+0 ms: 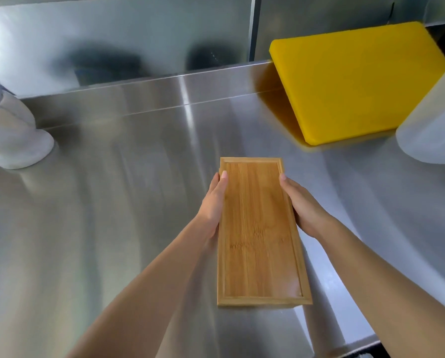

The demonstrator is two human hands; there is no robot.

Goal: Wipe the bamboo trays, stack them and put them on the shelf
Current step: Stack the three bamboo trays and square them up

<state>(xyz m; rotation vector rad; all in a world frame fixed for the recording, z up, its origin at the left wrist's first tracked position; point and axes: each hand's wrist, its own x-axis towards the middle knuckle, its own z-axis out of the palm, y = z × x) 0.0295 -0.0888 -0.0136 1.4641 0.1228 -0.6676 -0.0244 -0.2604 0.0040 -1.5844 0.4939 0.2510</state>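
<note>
A long rectangular bamboo tray [260, 228] with a raised rim is held lengthwise over the steel counter [112, 215], its short end pointing away from me. My left hand [212, 208] grips its left long edge, thumb on the rim. My right hand [303, 205] grips the right long edge the same way. A slight offset at the far left corner hints at a second tray beneath, but I cannot tell for sure. No cloth is in view.
A yellow cutting board [358, 83] leans against the steel back wall at the far right. A translucent plastic container [433, 120] stands at the right edge. A white bottle-like object [14, 130] stands at the far left.
</note>
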